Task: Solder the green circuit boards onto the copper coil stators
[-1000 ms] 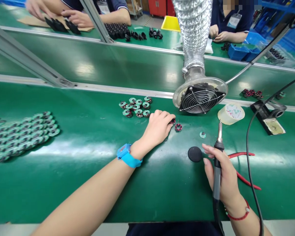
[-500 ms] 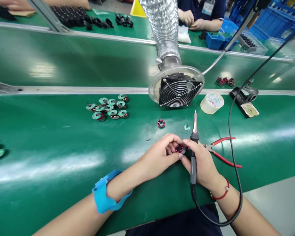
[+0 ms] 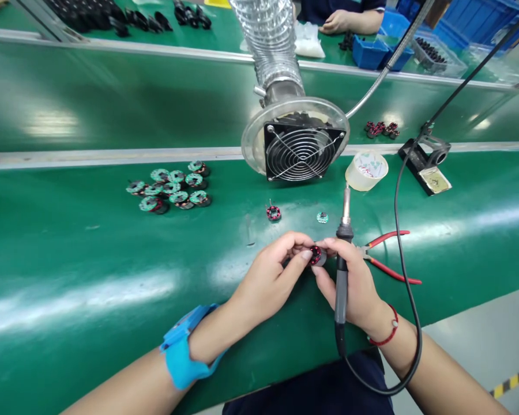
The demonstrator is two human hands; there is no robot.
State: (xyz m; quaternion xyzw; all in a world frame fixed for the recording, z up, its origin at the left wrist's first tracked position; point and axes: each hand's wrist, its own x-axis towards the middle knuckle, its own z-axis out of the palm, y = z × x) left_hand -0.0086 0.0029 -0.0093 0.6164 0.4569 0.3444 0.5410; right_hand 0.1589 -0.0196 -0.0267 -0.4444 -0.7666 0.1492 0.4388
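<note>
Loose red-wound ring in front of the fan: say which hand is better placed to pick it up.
Probably the left hand: it is nearer the loose ring, while the right hand also holds the soldering iron. The left's fingers are on another red-wound ring, though, and would need freeing.

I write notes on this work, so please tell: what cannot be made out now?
- Head view: part of the ring, hidden by the left hand.
- Head view: tips of the pliers, hidden behind the right hand.
- Head view: print on the pale roll, too small.
- Head view: head of the co-worker, cut off by the top edge.
</note>
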